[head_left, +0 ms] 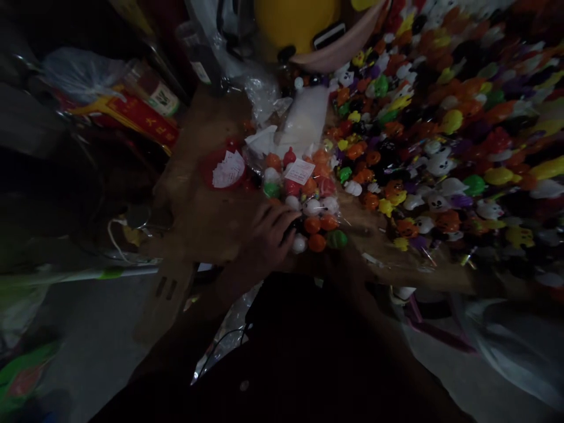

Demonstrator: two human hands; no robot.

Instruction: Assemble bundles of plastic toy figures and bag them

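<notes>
My left hand (269, 236) lies at the near left side of a small group of toys, its fingers bent slightly and apart. Its fingertips are beside a white ball-like toy (299, 244) and the orange toys (316, 242). In deep shadow, my right hand (346, 264) is just below a green toy (337, 238); its fingers do not show clearly. Right behind these toys lies a clear plastic bag (326, 187) of orange, red, white and green toys. A white paper label (300, 171) shows on the bag.
A red bowl (207, 170) with printed paper slips (228, 170) stands on the wooden table (194, 229). Loose small toys (440, 164) are heaped along the right. A yellow object (297, 26) is at the back, and a labelled jar (163, 97) at the back left.
</notes>
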